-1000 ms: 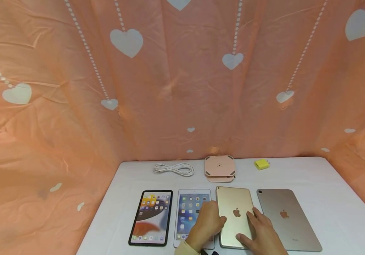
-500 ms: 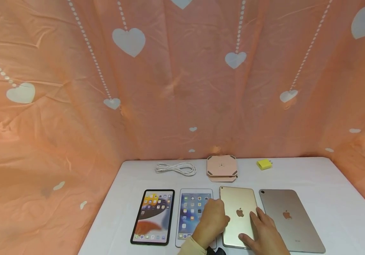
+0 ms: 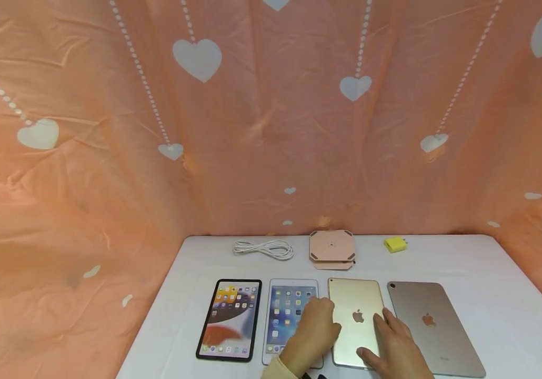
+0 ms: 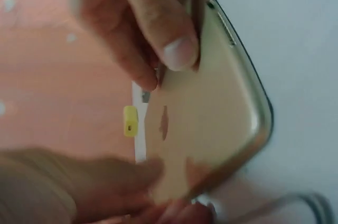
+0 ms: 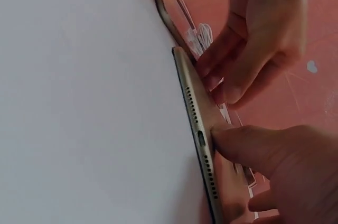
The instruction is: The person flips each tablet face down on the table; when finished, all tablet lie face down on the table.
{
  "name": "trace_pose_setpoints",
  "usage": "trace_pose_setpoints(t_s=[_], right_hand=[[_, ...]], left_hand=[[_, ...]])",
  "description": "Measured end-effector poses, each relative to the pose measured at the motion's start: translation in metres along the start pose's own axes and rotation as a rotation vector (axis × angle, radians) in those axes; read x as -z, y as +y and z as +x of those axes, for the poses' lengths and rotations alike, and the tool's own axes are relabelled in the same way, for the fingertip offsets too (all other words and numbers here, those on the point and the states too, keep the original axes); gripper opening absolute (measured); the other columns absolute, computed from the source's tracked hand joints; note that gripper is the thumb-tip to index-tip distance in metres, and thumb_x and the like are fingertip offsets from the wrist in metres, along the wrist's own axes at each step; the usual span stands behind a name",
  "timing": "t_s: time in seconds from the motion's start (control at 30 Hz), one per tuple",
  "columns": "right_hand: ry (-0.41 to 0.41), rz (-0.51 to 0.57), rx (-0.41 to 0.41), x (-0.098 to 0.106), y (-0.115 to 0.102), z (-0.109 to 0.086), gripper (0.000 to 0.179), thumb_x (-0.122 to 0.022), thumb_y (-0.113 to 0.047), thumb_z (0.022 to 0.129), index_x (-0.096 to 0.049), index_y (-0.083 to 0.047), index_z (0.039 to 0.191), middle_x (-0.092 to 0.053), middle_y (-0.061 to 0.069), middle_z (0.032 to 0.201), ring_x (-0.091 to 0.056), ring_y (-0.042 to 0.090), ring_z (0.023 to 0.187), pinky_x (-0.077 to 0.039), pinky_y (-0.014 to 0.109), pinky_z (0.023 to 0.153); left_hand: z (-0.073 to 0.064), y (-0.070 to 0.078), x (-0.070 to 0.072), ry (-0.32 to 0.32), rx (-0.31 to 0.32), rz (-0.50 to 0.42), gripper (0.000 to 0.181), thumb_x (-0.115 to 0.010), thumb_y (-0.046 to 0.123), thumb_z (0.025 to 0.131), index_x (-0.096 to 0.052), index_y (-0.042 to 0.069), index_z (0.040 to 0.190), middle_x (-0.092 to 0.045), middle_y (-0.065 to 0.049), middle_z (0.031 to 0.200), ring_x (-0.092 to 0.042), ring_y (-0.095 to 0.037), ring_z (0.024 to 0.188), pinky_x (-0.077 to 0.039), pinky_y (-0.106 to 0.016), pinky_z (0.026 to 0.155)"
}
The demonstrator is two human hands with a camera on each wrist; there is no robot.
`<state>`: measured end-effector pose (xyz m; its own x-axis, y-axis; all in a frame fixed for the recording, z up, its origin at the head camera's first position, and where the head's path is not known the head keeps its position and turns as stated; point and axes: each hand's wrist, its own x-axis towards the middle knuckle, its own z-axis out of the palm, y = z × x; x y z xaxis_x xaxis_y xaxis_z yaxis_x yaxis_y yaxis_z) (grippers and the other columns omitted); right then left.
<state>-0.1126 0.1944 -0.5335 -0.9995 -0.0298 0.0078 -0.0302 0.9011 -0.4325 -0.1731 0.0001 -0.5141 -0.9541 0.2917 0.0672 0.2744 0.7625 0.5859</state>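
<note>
A gold iPad (image 3: 353, 297) lies back up between my two hands in the head view. My left hand (image 3: 312, 326), its fingers curled, holds its left edge and covers part of the white tablet (image 3: 282, 310) beside it. With the thumb on its back and the fingers along its right edge, my right hand (image 3: 396, 342) grips the other side. In the right wrist view, the iPad's port edge (image 5: 200, 138) faces the camera, near my right thumb (image 5: 237, 139). The iPad (image 4: 216, 97) also shows in the left wrist view; my left hand (image 4: 100, 182) is blurred there.
A black-edged tablet (image 3: 229, 321) lies at the left with its screen lit. A grey iPad (image 3: 434, 331) lies back up at the right. Behind the row are a coiled white cable (image 3: 263, 249), a pink folding stand (image 3: 331, 246) and a yellow charger plug (image 3: 395, 243).
The whole head view has shifted, so everything sits a little farther right in the picture. Both hands stay at the gold iPad's sides, and it lies almost as before.
</note>
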Motion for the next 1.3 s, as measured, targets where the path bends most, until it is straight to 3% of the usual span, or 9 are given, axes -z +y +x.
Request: trace_pose_setpoints(t_s=[0.1,0.27,0.37,0.47,0.53,0.63,0.83,1.13,1.3], right_hand=[[0.052,-0.003,0.008,0.004,0.0,-0.001,0.095,-0.095,-0.047,0.081,-0.059,0.016,0.143,-0.055,0.042,0.15,-0.056,0.061,0.136,-0.056,0.07,0.103],[0.179,0.134,0.032,0.012,-0.004,-0.005,0.085,-0.093,-0.043,0.085,-0.062,0.009,0.145,-0.067,0.033,0.142,-0.07,0.051,0.124,-0.059,0.066,0.1],[0.09,0.331,-0.013,0.017,-0.013,-0.003,0.079,-0.09,-0.043,0.09,-0.063,0.0,0.15,-0.072,0.024,0.142,-0.074,0.042,0.124,-0.06,0.06,0.103],[-0.069,0.527,-0.1,0.02,-0.022,0.003,0.079,-0.088,-0.043,0.093,-0.059,-0.003,0.155,-0.072,0.018,0.145,-0.073,0.038,0.13,-0.061,0.05,0.106],[-0.161,0.635,-0.13,0.019,-0.027,0.007,0.078,-0.086,-0.04,0.096,-0.056,0.0,0.157,-0.07,0.019,0.148,-0.069,0.039,0.134,-0.061,0.044,0.107],[-0.252,0.736,-0.096,0.016,-0.032,0.012,0.075,-0.083,-0.032,0.099,-0.053,0.006,0.156,-0.066,0.026,0.15,-0.069,0.041,0.134,-0.062,0.04,0.105],[-0.362,0.855,0.002,0.008,-0.044,0.02,0.07,-0.077,-0.027,0.104,-0.05,0.015,0.153,-0.061,0.033,0.151,-0.069,0.042,0.133,-0.062,0.038,0.103],[-0.484,0.862,0.068,0.003,-0.057,0.029,0.067,-0.072,-0.027,0.108,-0.049,0.022,0.149,-0.059,0.038,0.15,-0.065,0.049,0.135,-0.059,0.051,0.108],[-0.517,0.871,0.048,0.004,-0.064,0.03,0.071,-0.075,-0.027,0.106,-0.048,0.02,0.151,-0.059,0.036,0.151,-0.064,0.048,0.137,-0.058,0.052,0.11]], left_hand=[[-0.008,-0.015,0.015,-0.089,-0.028,-0.293,0.028,-0.09,0.006,0.08,-0.081,-0.003,0.106,-0.076,-0.003,0.084,-0.069,-0.008,0.076,-0.058,-0.023,0.069],[-0.026,-0.042,0.053,-0.275,0.088,-0.848,0.043,-0.082,-0.004,0.089,-0.072,-0.012,0.13,-0.081,-0.024,0.116,-0.082,-0.021,0.095,-0.067,-0.028,0.083],[-0.034,-0.066,0.071,-0.327,0.18,-1.044,0.045,-0.077,-0.004,0.096,-0.065,-0.015,0.138,-0.076,-0.031,0.127,-0.082,-0.028,0.103,-0.067,-0.036,0.089],[-0.041,-0.089,0.089,-0.337,0.231,-1.118,0.049,-0.075,-0.003,0.1,-0.059,-0.017,0.144,-0.072,-0.033,0.134,-0.081,-0.03,0.111,-0.066,-0.037,0.094],[-0.046,-0.102,0.099,-0.335,0.256,-1.135,0.051,-0.074,0.0,0.102,-0.056,-0.017,0.147,-0.071,-0.033,0.137,-0.08,-0.031,0.115,-0.066,-0.036,0.096],[-0.052,-0.118,0.113,-0.316,0.288,-1.131,0.053,-0.073,0.003,0.104,-0.053,-0.017,0.149,-0.07,-0.032,0.138,-0.079,-0.031,0.118,-0.065,-0.036,0.097],[-0.061,-0.135,0.132,-0.24,0.339,-1.0,0.055,-0.075,0.006,0.104,-0.053,-0.019,0.148,-0.072,-0.029,0.136,-0.081,-0.027,0.111,-0.066,-0.039,0.097],[-0.06,-0.123,0.125,-0.133,0.319,-0.713,0.049,-0.077,0.001,0.098,-0.059,-0.024,0.136,-0.076,-0.033,0.123,-0.081,-0.029,0.102,-0.069,-0.038,0.083],[-0.056,-0.107,0.118,-0.062,0.248,-0.421,0.045,-0.084,0.006,0.092,-0.068,-0.019,0.126,-0.079,-0.03,0.115,-0.08,-0.039,0.106,-0.067,-0.049,0.086]])
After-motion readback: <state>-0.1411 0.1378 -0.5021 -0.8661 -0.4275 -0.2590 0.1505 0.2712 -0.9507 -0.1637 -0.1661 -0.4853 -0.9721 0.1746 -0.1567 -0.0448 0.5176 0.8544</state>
